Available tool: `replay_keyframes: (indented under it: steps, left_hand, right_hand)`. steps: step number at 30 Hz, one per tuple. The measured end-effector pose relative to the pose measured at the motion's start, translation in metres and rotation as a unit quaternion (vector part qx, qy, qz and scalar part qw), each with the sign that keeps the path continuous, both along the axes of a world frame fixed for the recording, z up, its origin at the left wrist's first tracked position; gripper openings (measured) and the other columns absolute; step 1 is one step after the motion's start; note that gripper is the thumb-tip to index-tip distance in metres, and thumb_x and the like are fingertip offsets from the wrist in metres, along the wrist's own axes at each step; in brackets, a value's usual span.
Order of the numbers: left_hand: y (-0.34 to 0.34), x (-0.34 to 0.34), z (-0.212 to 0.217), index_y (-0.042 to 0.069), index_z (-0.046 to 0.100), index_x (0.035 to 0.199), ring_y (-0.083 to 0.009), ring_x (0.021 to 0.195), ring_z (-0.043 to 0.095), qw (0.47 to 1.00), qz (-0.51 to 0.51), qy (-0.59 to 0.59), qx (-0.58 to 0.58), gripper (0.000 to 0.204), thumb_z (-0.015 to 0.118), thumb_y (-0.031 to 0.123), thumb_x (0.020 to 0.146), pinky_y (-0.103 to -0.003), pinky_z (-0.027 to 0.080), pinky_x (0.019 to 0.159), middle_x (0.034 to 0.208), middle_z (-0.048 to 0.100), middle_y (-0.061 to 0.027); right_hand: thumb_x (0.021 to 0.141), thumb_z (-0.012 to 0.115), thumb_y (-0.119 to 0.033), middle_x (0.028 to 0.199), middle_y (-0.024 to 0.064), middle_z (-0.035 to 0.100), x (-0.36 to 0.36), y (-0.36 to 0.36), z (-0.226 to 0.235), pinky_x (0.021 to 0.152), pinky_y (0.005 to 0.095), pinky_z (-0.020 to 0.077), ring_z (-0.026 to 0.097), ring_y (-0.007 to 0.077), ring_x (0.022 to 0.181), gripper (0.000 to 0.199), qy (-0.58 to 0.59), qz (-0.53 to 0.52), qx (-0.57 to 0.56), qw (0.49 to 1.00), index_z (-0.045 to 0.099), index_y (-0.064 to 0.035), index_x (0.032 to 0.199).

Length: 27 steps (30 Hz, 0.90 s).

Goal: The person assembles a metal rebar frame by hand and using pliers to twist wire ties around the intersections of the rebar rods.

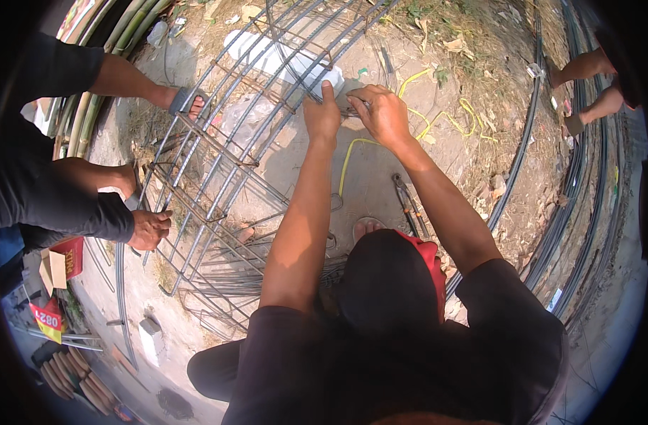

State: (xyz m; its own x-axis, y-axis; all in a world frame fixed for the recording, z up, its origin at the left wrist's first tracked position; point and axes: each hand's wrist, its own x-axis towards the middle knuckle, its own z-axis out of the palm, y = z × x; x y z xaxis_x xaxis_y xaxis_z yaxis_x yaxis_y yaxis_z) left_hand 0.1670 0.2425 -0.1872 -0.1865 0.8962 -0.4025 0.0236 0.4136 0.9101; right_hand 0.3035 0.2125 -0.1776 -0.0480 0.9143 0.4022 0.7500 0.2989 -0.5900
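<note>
A steel rebar cage (228,145), long bars crossed by rusty square stirrups, slants from upper centre to lower left. My left hand (322,119) is at its right side, thumb pointing up, fingers curled and mostly hidden; what they grip cannot be made out. Just right of it, my right hand (382,115) pinches its thumb and fingers together. A thin dark wire-like piece (349,110) shows at those fingertips, between my hands. A co-worker's hand (151,230) is at the cage's lower left end. Long-handled cutters (410,204) with orange-marked grips lie on the ground below my right hand.
Loose stirrups and thin bars (281,273) pile up beside my left forearm. A yellow cord (472,117) snakes over the ground. Long rebar bundles (578,177) run along the right. Bamboo poles (90,117) lie upper left, near a co-worker's sandalled foot (188,103). A white sack (274,58) lies under the cage.
</note>
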Motion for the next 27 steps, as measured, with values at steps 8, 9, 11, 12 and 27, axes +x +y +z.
replay_keyframes:
  steps: [8,9,11,12,27]
  left_hand:
    - [0.019,0.012,-0.025,-0.009,0.068,0.097,-0.0329,0.08,0.068,0.976,0.131,0.126,0.117,0.067,0.045,0.054,0.106,-0.046,0.051,0.076,0.082,0.069,-0.0201]
    - [0.022,0.013,-0.021,-0.009,0.068,0.097,-0.0329,0.08,0.068,0.977,0.128,0.123,0.121,0.067,0.045,0.054,0.106,-0.046,0.051,0.076,0.082,0.069,-0.0201]
    - [0.029,0.013,-0.01,-0.004,0.063,0.088,-0.0232,0.067,0.066,0.977,0.148,-0.021,0.153,0.059,0.041,0.046,0.109,-0.037,0.052,0.066,0.073,0.068,-0.015]
    - [0.029,0.018,0.007,0.002,0.056,0.08,-0.016,0.059,0.058,0.971,0.153,-0.136,0.125,0.052,0.039,0.041,0.11,-0.031,0.05,0.058,0.067,0.06,-0.0087]
    - [0.111,-0.002,0.035,0.002,0.057,0.102,-0.0173,0.067,0.056,0.972,0.142,-0.17,0.072,0.034,0.04,0.031,0.11,-0.037,0.051,0.065,0.082,0.055,-0.0052]
  right_hand:
    - [0.092,0.069,-0.016,0.089,0.0132,0.068,0.007,-0.018,0.022,0.07,0.0439,0.0536,0.068,0.0359,0.078,0.012,0.1,0.024,-0.058,0.993,0.074,-0.0066,0.097]
    - [0.092,0.069,-0.016,0.089,0.0132,0.068,0.006,-0.022,0.024,0.07,0.0439,0.0536,0.068,0.0359,0.078,0.012,0.098,0.021,-0.054,0.994,0.074,-0.0066,0.097]
    - [0.092,0.069,-0.009,0.09,0.0146,0.07,0.008,-0.03,0.028,0.07,0.0408,0.0539,0.068,0.035,0.079,0.011,0.076,0.015,-0.031,0.996,0.074,-0.0039,0.099]
    - [0.093,0.068,-0.01,0.093,0.0145,0.071,0.012,-0.038,0.031,0.071,0.0401,0.0548,0.069,0.0355,0.081,0.011,0.062,-0.005,-0.093,0.994,0.073,-0.0035,0.099]
    - [0.094,0.058,-0.03,0.086,0.0223,0.072,0.343,-0.469,-0.009,0.071,0.0512,0.0493,0.068,0.042,0.075,0.031,-0.177,-0.659,-0.199,0.703,0.076,-0.0051,0.1]
